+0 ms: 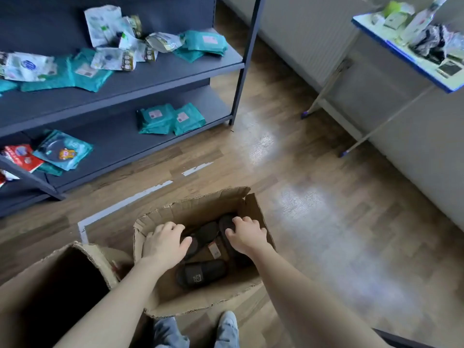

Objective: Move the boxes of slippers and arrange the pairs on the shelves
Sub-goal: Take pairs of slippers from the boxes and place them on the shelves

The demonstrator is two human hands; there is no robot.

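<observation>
View looking straight down. At 6 o'clock an open cardboard box [254, 212] sits on the wood floor [313, 197], its rim torn and ragged and its far flap standing up at 12 o'clock. Inside lie black slippers. The left hand [164, 243] reaches in from 7 o'clock, its fingers bent down and its thumb on the centre slipper [204, 234]; it appears to grip it. The right hand [247, 233] curls its fingers over the far-side slipper [226, 221] and grips it. A near slipper [200, 272] lies loose by the box's near wall.

A second cardboard box [30, 292] stands open, touching the first at 8 o'clock. Grey socks [227, 327] are just beside the near flap. Dark shelving [150, 79] with teal packets [170, 119] fills 10 o'clock, and white tape [130, 199] lies between the shelving and the box. A blue-edged table [399, 53] sits at 2 o'clock. Bare floor spreads from the box toward 3 o'clock.
</observation>
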